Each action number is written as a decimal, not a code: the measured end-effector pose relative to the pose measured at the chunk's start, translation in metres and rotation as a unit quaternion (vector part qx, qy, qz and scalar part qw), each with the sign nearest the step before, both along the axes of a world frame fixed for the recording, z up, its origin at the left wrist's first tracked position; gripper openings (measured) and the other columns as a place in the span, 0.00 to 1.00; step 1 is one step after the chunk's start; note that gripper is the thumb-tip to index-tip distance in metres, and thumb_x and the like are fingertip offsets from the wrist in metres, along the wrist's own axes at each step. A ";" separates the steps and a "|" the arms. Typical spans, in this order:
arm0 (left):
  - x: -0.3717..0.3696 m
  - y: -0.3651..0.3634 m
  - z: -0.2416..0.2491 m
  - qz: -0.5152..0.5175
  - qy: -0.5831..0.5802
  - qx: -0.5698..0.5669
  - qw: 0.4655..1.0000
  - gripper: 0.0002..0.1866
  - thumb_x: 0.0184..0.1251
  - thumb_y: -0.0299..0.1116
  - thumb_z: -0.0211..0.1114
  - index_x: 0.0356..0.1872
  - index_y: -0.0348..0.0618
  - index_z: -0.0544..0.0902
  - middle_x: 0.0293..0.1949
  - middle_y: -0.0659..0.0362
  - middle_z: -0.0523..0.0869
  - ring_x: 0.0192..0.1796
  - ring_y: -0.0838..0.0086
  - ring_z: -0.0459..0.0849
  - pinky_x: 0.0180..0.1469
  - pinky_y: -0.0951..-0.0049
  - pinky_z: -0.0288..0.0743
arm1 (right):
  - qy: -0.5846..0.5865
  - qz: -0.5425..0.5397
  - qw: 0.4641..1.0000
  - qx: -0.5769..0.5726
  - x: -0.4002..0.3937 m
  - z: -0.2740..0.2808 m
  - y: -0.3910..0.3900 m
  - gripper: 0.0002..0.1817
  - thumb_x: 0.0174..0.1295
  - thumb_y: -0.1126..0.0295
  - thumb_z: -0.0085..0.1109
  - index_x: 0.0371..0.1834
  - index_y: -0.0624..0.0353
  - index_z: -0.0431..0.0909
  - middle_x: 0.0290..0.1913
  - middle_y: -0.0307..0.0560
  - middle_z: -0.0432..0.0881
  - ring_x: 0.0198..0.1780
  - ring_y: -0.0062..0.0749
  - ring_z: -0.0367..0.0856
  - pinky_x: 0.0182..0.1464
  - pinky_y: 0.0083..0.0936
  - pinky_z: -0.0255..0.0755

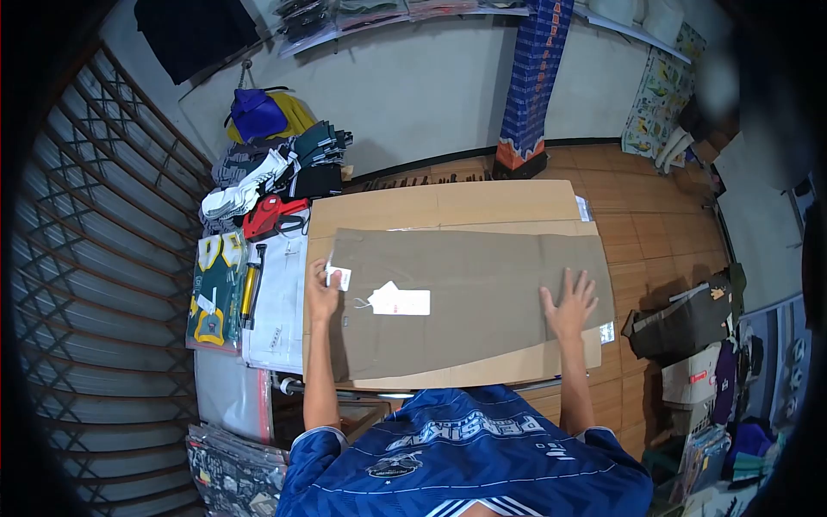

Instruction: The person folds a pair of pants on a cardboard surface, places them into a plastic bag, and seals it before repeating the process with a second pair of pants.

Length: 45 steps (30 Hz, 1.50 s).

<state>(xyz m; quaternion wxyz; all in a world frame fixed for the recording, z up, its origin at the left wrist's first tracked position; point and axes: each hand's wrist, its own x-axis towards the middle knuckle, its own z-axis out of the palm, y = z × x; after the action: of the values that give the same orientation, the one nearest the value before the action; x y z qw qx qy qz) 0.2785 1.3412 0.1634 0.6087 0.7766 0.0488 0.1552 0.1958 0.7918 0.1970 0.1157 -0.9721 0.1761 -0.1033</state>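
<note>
A pair of folded grey-brown trousers [482,284] lies flat across a cardboard sheet [448,202], waist end to the left. A white hang tag [401,302] rests on the cloth, tied by a thin string. At the left edge, my left hand [322,297] is closed, with the thumb on a small white label [343,278] by the waistband; its fingertips are partly hidden. Toward the leg end on the right, my right hand [568,308] presses flat on the cloth with fingers spread, holding nothing.
Left of the cardboard are a red price-label gun [274,217], a yellow-and-black pump-like tool [251,289], a bagged green jersey [217,289] and stacked clothes [301,164]. A patterned pillar [532,86] stands behind. Bags and boxes [689,323] sit on the floor at right.
</note>
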 end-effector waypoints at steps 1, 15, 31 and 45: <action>-0.004 0.014 0.005 0.025 0.008 0.032 0.999 0.24 0.73 0.30 0.71 0.64 0.41 0.72 0.37 0.56 0.90 0.38 0.77 0.86 0.40 0.75 0.79 | 0.005 0.006 1.000 -0.007 0.004 -0.001 0.018 0.46 0.66 0.37 0.61 0.82 0.51 0.64 0.84 0.68 0.52 0.84 0.72 0.45 0.78 0.76 0.40; -0.008 0.164 -0.009 0.233 0.086 0.267 0.931 0.23 0.66 0.29 0.75 0.60 0.43 0.78 0.42 0.46 0.86 0.42 0.59 0.85 0.45 0.57 0.77 | 0.014 0.049 0.998 0.030 0.029 -0.011 0.177 0.40 0.73 0.46 0.51 0.84 0.54 0.59 0.85 0.71 0.47 0.84 0.77 0.37 0.77 0.79 0.35; -0.003 0.193 -0.015 0.232 0.076 0.252 0.936 0.24 0.66 0.28 0.74 0.62 0.42 0.78 0.44 0.43 0.87 0.44 0.53 0.85 0.49 0.57 0.78 | 0.020 0.047 0.998 0.021 0.034 -0.009 0.214 0.41 0.73 0.46 0.51 0.84 0.54 0.58 0.84 0.72 0.48 0.84 0.77 0.37 0.77 0.80 0.36; -0.029 0.112 0.028 0.250 0.064 0.381 0.888 0.25 0.65 0.28 0.72 0.62 0.36 0.76 0.62 0.39 0.77 0.66 0.42 0.75 0.68 0.48 0.70 | -0.050 0.086 0.987 0.125 0.023 0.000 0.194 0.39 0.70 0.54 0.61 0.80 0.61 0.63 0.82 0.69 0.57 0.83 0.70 0.48 0.78 0.73 0.40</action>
<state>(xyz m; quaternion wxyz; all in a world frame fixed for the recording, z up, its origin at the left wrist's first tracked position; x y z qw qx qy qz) 0.2498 1.4533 0.1911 0.2028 0.9191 0.2172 0.2587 0.2191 0.9859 0.1971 0.2538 -0.9550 0.0970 -0.1189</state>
